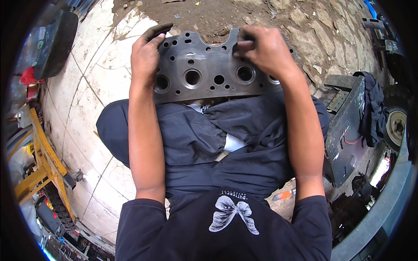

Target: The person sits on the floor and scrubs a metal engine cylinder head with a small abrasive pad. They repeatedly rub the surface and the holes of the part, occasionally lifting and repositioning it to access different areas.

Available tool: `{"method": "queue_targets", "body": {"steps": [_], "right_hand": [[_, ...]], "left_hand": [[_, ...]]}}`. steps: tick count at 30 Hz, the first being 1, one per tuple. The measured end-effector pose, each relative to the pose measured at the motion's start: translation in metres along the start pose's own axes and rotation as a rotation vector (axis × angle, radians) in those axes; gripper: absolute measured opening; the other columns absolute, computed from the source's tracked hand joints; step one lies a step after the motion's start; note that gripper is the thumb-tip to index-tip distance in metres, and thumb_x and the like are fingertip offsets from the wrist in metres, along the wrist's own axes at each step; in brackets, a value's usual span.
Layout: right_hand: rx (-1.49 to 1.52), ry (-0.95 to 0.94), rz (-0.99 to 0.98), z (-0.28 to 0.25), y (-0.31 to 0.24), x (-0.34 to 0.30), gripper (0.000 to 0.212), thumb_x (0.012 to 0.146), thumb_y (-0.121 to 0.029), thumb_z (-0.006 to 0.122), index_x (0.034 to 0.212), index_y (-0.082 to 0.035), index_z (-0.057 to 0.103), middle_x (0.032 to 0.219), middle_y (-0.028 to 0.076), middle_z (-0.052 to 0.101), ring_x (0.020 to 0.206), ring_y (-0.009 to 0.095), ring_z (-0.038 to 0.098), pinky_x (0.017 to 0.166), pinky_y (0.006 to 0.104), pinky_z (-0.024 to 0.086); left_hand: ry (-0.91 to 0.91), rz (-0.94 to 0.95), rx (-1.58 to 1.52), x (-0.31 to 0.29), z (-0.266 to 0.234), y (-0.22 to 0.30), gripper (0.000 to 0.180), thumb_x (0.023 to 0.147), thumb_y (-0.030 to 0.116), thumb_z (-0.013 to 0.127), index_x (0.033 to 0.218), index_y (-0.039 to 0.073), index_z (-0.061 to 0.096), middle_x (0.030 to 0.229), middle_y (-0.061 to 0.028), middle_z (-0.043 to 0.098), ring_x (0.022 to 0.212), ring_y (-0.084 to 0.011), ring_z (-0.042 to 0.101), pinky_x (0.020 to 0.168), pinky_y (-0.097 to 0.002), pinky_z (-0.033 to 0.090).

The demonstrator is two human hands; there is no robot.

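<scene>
A grey metal cylinder head (204, 65) with round valve openings and several small holes lies in front of my crossed legs, its flat face up. My left hand (148, 54) grips its left end, with the thumb and blackened index finger reaching over the far left corner. On the right part of the flat face, my right hand (263, 48) is closed, its fingers curled down against the metal beside the far-edge notch. Those fingertips are dark and shadowed; whatever they may hold cannot be made out. Part of the right end is hidden by my right hand and forearm.
Pale cracked tiles (91, 78) lie at the left, dirt and rough stones (313, 39) beyond. A yellow metal frame (41, 161) stands at left. To the right are a dark metal box (344, 130) with dark cloth (372, 108) and a wheel (396, 124). An orange-labelled item (284, 195) lies by my right elbow.
</scene>
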State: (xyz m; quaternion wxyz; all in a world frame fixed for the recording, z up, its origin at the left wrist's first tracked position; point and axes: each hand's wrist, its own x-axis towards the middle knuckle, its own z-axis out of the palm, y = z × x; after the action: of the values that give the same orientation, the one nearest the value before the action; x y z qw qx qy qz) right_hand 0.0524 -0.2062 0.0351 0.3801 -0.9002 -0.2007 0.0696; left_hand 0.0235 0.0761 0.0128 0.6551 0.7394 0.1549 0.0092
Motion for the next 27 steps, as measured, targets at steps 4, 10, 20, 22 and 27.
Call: {"method": "queue_targets", "body": {"steps": [4, 10, 20, 22, 27], "right_hand": [[0.009, 0.056, -0.114, 0.012, -0.001, 0.001, 0.023, 0.078, 0.003, 0.071, 0.100, 0.000, 0.076, 0.094, 0.020, 0.078, 0.088, 0.033, 0.079, 0.078, 0.0413, 0.061], [-0.035, 0.136, -0.130, 0.023, -0.016, -0.001, 0.027, 0.078, 0.000, 0.072, 0.104, -0.005, 0.080, 0.095, 0.020, 0.077, 0.087, 0.037, 0.076, 0.079, 0.0414, 0.060], [-0.168, 0.075, -0.247, 0.075, -0.040, 0.014, 0.026, 0.077, 0.002, 0.072, 0.103, -0.001, 0.077, 0.095, 0.020, 0.074, 0.089, 0.040, 0.072, 0.081, 0.0456, 0.058], [-0.174, 0.061, -0.236, 0.073, -0.041, 0.015, 0.022, 0.080, -0.001, 0.074, 0.101, -0.001, 0.077, 0.093, 0.020, 0.072, 0.088, 0.041, 0.071, 0.079, 0.0471, 0.058], [-0.290, 0.037, -0.215, 0.081, -0.057, 0.022, 0.017, 0.085, -0.011, 0.079, 0.099, -0.001, 0.078, 0.090, 0.020, 0.070, 0.086, 0.042, 0.071, 0.078, 0.0492, 0.057]], "left_hand": [[0.051, 0.033, -0.028, 0.005, -0.005, -0.006, 0.034, 0.102, 0.009, 0.056, 0.129, 0.003, 0.076, 0.120, -0.0147, 0.075, 0.110, -0.0208, 0.066, 0.101, -0.0309, 0.048], [0.207, -0.031, 0.206, 0.020, -0.009, -0.023, 0.033, 0.101, 0.022, 0.057, 0.122, 0.009, 0.080, 0.115, -0.0184, 0.078, 0.111, -0.0313, 0.072, 0.099, -0.0389, 0.053], [0.273, -0.264, 0.850, 0.025, 0.008, -0.024, 0.055, 0.106, 0.049, 0.044, 0.128, 0.009, 0.074, 0.121, -0.0261, 0.075, 0.119, -0.0464, 0.069, 0.104, -0.0528, 0.051], [0.223, -0.248, 0.822, 0.023, 0.010, -0.020, 0.056, 0.106, 0.049, 0.041, 0.127, 0.007, 0.074, 0.121, -0.0261, 0.075, 0.118, -0.0462, 0.069, 0.104, -0.0532, 0.051], [-0.004, -0.127, 0.801, 0.058, -0.017, -0.054, 0.061, 0.109, 0.050, 0.039, 0.119, 0.001, 0.075, 0.118, -0.0299, 0.073, 0.117, -0.0473, 0.068, 0.105, -0.0510, 0.050]]}}
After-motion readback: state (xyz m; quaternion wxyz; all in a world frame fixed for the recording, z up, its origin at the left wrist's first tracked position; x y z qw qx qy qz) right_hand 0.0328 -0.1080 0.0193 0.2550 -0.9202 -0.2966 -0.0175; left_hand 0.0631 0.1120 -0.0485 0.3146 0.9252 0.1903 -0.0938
